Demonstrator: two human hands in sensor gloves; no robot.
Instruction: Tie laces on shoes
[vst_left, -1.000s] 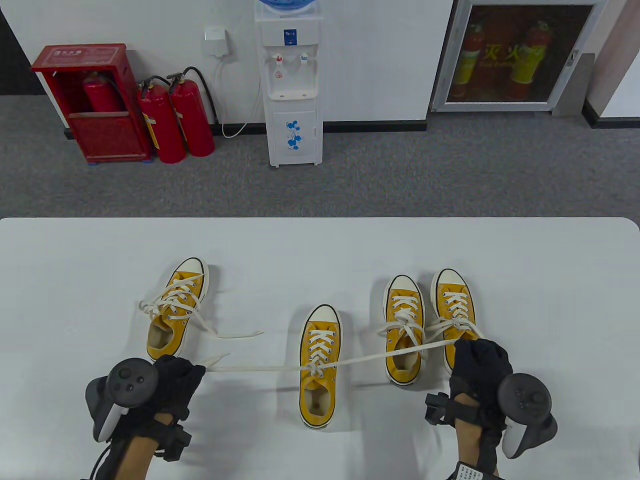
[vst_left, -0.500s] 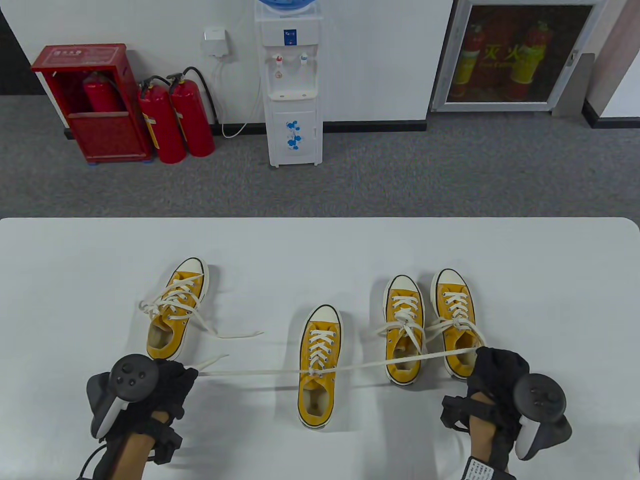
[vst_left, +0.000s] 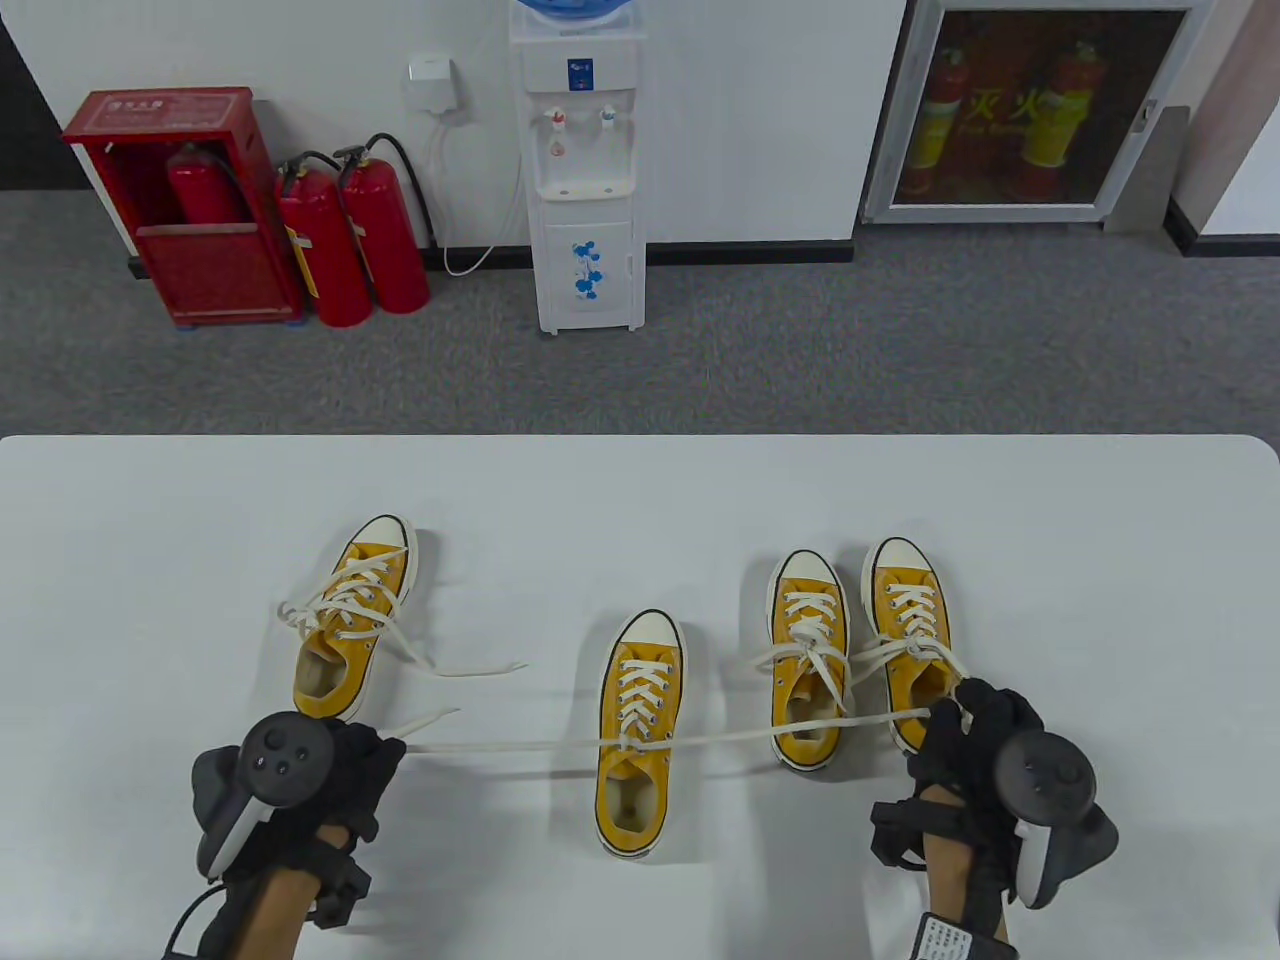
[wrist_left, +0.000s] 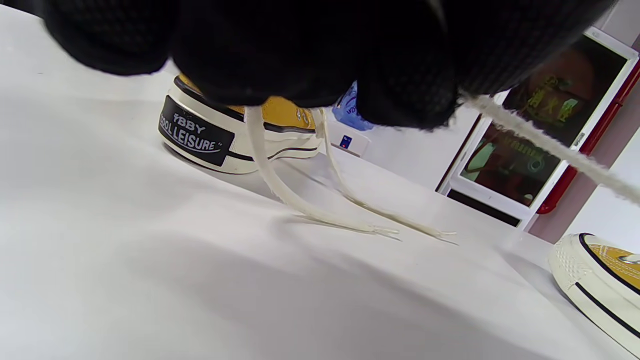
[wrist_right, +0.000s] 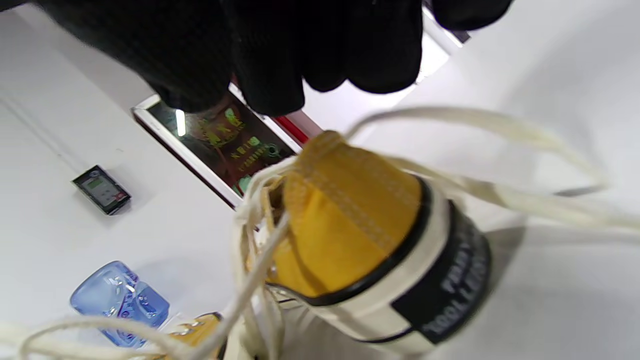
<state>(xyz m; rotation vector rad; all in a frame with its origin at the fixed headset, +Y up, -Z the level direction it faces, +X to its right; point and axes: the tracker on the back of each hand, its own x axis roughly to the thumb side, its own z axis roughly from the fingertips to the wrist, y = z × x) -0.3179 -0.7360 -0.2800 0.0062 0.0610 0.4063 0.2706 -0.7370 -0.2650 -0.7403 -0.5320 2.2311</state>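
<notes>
Fingers of the left hand (vst_left: 345, 765) and right hand (vst_left: 965, 725) each pinch a lace (vst_left: 520, 745) end. The soft, limp cord looks taut across the middle shoe (vst_left: 638, 740), best gripped near its ends.

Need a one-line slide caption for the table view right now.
Left hand and right hand pull the middle shoe's lace taut sideways.

The right hand (vst_left: 975, 735) has drifted back inward, lace (vst_left: 720, 738) slightly lower.
</notes>
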